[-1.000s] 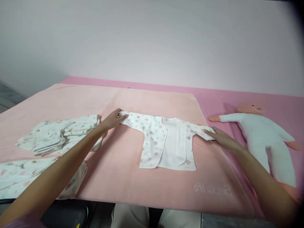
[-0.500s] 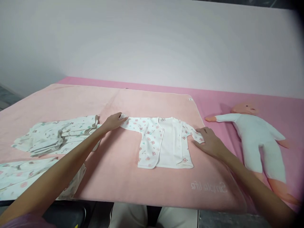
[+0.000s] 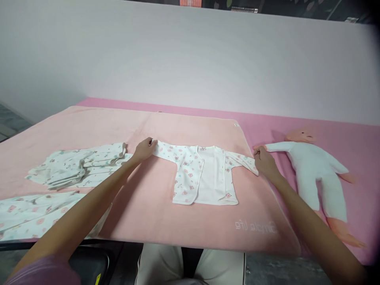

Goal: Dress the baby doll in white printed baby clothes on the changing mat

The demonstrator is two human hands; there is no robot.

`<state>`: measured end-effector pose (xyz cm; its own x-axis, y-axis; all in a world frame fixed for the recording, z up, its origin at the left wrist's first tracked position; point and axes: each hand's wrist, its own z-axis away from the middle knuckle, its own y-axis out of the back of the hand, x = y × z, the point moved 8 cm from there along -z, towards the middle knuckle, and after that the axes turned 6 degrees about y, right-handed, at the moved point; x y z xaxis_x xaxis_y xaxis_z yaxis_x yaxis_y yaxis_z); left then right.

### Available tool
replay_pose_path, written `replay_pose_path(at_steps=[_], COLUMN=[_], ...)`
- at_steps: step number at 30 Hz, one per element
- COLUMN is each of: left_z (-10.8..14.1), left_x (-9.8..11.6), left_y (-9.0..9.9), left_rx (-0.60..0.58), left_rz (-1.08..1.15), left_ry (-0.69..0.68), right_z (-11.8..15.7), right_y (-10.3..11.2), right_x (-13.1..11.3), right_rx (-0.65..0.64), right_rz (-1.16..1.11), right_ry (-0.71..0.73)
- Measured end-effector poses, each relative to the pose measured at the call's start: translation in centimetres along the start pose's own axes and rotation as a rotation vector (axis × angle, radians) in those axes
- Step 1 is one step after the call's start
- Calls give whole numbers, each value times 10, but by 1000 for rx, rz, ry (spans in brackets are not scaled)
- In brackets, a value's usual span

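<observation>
Your right hand [image 3: 265, 161] now pinches the tip of one sleeve [image 3: 241, 160] — drawn straighter than before — while your left hand [image 3: 145, 149] stays clamped on the other sleeve [image 3: 165, 150]; the jacket [image 3: 187, 178] lies left of the doll [image 3: 311, 162].

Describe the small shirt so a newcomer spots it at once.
Start from the pale pink blanket. There, between the left hand and the right hand, each holding a sleeve, lies the small white shirt. Unlike the folded clothes left of it, it is spread out, front open.
</observation>
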<state>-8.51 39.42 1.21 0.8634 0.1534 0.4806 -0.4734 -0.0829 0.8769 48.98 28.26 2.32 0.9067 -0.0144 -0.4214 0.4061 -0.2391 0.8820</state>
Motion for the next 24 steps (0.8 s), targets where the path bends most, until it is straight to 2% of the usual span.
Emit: replay_pose_path(at_steps=[2, 5, 8, 10, 13, 16, 20, 24], left_z=[-4, -5, -3, -3, -10, -28, -67, -98], left_x=[-3, -7, -7, -5, 0, 5, 3, -2], left_y=[-1, -2, -1, 2, 7, 14, 24, 24], left_rx=[-34, -69, -48, -15, 16, 35, 62, 92], left_rz=[39, 47, 38, 57, 104, 142, 177, 129], left_ry=[29, 45, 7, -15, -36, -50, 17, 79], right_z=[0, 17, 30, 26, 3, -32, -76, -97], right_y=[-4, -11, -8, 3, 22, 26, 16, -4], right_x=[4, 3, 7, 18, 35, 44, 46, 36], right_rx=[-100, -219, -226, -152, -3, 51, 94, 150], right_rz=[-85, -114, -100, -109, -168, -219, -120, -11], right_ry=[-5, 47, 75, 7, -110, -120, -80, -2])
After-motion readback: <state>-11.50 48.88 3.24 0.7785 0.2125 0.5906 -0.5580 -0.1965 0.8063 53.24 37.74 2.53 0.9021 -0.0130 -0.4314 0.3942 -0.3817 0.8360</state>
